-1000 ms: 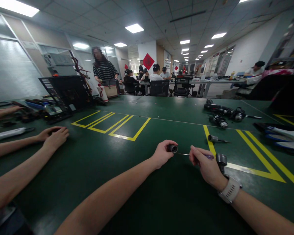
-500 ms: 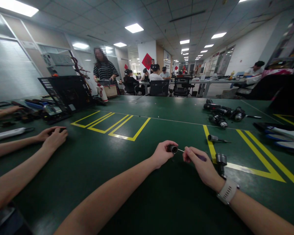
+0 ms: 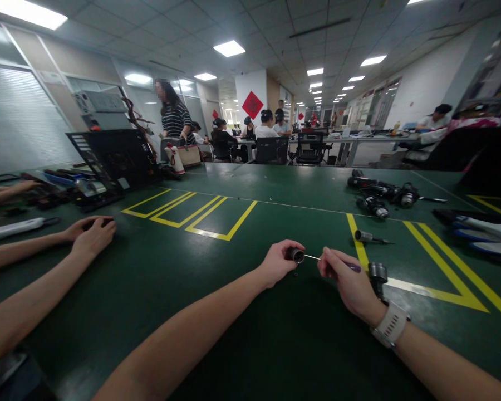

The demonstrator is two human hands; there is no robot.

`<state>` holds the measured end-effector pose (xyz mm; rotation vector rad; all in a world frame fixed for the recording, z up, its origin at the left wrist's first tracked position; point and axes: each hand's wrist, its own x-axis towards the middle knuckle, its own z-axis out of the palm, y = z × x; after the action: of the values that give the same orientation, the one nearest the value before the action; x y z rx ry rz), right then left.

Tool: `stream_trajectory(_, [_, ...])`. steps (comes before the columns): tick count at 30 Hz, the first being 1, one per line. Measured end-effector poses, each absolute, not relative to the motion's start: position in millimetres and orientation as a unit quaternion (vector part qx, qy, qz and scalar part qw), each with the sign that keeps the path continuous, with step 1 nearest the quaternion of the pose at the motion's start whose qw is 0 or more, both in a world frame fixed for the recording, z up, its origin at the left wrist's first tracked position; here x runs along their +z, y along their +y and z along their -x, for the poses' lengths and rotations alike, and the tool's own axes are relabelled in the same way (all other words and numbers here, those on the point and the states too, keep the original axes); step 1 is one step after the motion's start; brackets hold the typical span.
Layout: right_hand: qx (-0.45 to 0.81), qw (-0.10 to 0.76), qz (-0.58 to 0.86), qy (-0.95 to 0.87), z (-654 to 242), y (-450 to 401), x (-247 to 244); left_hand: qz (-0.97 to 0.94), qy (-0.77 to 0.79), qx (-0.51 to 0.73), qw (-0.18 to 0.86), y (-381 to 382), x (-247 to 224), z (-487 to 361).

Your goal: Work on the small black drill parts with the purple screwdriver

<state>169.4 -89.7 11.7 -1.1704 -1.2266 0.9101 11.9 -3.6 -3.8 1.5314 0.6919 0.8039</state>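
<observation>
Presently one dark metal cylinder (image 3: 296,255), pinched in the left hand (image 3: 277,263), open end turned toward the right hand (image 3: 345,278). One purple-handled tool (image 3: 354,268) gripped in the latter, long axis left-right, shaft pointing at the cylinder; tip contact unclear, handle partly covered. One tiny part (image 3: 295,274) near the left fingertips, unidentifiable.

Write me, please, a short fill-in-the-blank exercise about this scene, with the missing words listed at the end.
1. The left hand holds a dark cylinder whose visible end is ____, not closed.
2. The thin-shafted tool in the right hand has a handle coloured ____.
3. The tape lines on the green table are ____ in colour.
4. The large diamond-shaped sign in the background is ____ in colour.

Missing words: open; purple; yellow; red.
</observation>
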Motion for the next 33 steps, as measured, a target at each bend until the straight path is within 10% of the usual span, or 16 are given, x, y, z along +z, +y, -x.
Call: stream_trajectory(33, [0.350, 0.525, 0.517, -0.579, -168.7, -93.5, 10.7, -0.680, 0.300, 0.354, 0.568, -1.0, -12.1, -13.9])
